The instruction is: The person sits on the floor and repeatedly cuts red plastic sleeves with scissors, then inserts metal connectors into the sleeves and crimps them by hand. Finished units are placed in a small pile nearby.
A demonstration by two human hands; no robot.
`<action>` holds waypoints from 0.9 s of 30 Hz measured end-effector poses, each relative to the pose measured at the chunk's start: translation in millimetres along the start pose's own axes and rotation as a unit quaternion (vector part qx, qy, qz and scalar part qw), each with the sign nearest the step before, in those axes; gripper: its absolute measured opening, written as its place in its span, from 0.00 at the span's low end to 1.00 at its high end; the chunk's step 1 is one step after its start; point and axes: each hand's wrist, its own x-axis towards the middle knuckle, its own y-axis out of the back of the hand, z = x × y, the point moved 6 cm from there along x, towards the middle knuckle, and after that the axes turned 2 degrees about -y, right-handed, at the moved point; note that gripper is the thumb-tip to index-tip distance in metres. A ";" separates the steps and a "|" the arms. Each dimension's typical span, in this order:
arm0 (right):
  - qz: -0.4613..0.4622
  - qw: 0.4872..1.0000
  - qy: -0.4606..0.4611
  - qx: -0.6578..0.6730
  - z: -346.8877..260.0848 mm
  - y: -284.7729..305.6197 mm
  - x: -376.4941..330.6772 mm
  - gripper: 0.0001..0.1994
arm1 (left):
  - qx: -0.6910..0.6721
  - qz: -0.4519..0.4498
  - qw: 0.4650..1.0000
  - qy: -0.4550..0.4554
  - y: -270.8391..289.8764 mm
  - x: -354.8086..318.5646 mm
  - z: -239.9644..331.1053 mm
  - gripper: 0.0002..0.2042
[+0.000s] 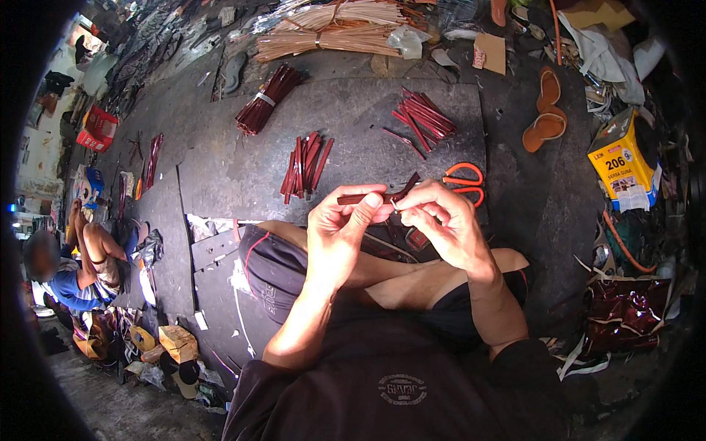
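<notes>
Head view, clock read from the hands, twelve toward the top. Sits cross-legged on the dark boarding (353, 103). Holds a dark red strip (353, 199) above the crossed shins: pinched toward one end between thumb and fingers of the left hand (337, 226), gripped nearer the other end by the curled fingers of the right hand (450, 224). Partly hidden behind the fingers; cannot tell single from layered. Shows a pale speck at the right fingertips, too small to identify.

Just beside the right hand, between two and three o'clock, orange scissors handles (465, 183); cannot make out the blades. Near at ten, a loose cluster of red strips (301, 169); beyond, between ten and eleven, a banded red bundle (267, 101). At one, a spread heap of red strips (428, 116). Farther out, past eleven, pale bundled sticks (323, 38); at two, tan soles (546, 117), touching each other; close to three, a yellow box (621, 158) amid clutter; at four, a glossy dark red sheet (625, 312). Well apart near nine, another person (77, 283), seated; just above, a red box (97, 128).
</notes>
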 end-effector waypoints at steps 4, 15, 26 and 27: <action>0.021 0.999 0.001 -0.027 -2.7 -2.9 -0.5 0.07 | -0.016 0.007 1.000 -0.003 0.4 -0.4 -3.1 0.12; 0.031 0.998 0.008 0.049 -4.5 -1.6 -3.5 0.06 | -0.183 0.006 0.981 0.070 1.2 2.2 -19.1 0.14; 0.015 0.997 -0.038 0.067 -1.2 -2.4 -5.0 0.06 | -0.177 -0.001 0.982 0.061 3.1 2.7 -19.9 0.14; 0.019 0.997 -0.041 0.066 -2.0 -2.4 -4.7 0.06 | -0.173 -0.003 0.983 0.057 3.1 2.7 -20.0 0.14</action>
